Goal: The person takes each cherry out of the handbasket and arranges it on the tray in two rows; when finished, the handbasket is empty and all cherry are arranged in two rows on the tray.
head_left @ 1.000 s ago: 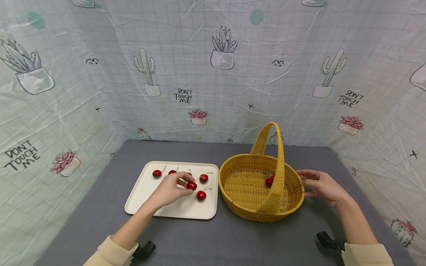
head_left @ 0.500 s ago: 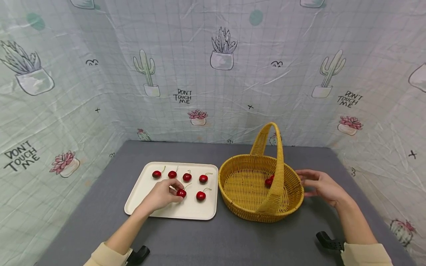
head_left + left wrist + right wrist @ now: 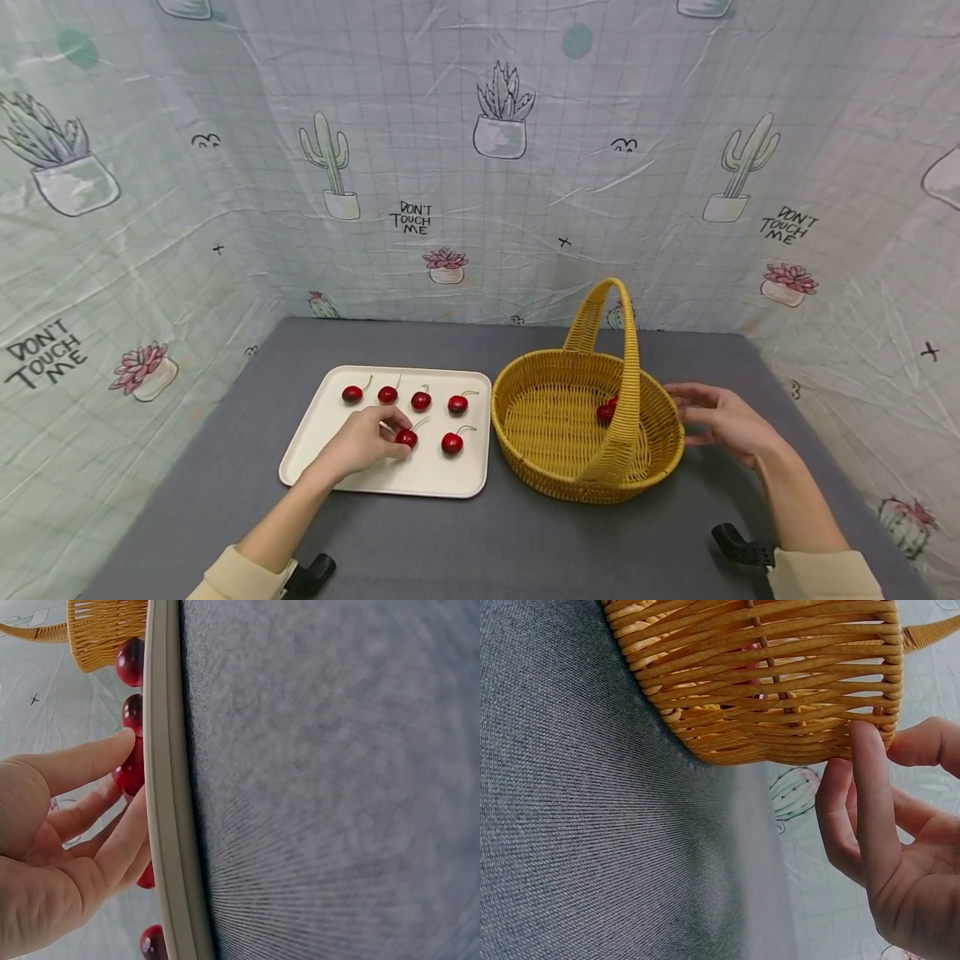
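Note:
In the head view, my left hand [image 3: 366, 439] is low over the cream tray [image 3: 307, 450], pinching a red cherry [image 3: 406, 438] with a thin green stem between thumb and fingers. The left wrist view has this cherry [image 3: 132, 769] close to the tray's rim line, with the thumb on one side and fingers on the other. Several more stemmed cherries lie on the tray, one [image 3: 452, 443] to the right of the hand. My right hand [image 3: 731, 423] rests its fingertips against the right side of a yellow wicker basket [image 3: 555, 417]; the right wrist view shows them at the rim.
Inside the basket, red cherries [image 3: 606, 411] sit partly behind its tall arched handle [image 3: 626, 375]. Tray and basket stand side by side on a grey tabletop [image 3: 525, 542]. A printed curtain [image 3: 465, 192] encloses the back and sides.
Holding the cherry, my left hand has moved left and down toward the tray, uncovering cherries in the back row. My right hand has stayed at the basket.

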A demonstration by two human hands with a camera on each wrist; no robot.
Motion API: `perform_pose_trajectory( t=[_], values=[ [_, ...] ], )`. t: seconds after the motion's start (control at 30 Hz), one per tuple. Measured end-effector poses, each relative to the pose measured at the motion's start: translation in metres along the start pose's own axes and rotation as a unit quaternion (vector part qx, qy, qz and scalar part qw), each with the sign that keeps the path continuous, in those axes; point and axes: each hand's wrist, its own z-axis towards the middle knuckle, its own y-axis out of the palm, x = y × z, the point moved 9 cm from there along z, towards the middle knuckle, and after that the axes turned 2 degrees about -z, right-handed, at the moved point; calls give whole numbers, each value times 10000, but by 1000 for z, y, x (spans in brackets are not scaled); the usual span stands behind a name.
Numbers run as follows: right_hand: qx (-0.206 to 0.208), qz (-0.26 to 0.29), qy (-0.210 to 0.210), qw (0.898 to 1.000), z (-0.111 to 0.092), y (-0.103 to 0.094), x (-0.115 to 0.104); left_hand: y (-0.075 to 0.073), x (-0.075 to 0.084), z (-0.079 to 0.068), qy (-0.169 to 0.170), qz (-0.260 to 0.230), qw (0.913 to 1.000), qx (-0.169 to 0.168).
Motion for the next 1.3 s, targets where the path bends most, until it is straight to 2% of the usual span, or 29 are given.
perform_pose_trajectory(
  t=[0.63,1.0,1.17,1.3],
  values=[
    [29,-40,-10,10000,0,-1,4,4,4,3,201,279,9993,-128],
    [34,-75,-32,10000,1,-1,-1,0,9,4,246,382,9989,-139],
    [42,-82,-38,10000,0,-1,-1,-10,18,5,248,633,9977,35],
    [69,-80,-38,9999,-1,-1,-1,-16,34,8,455,1087,9927,256]
  ],
)
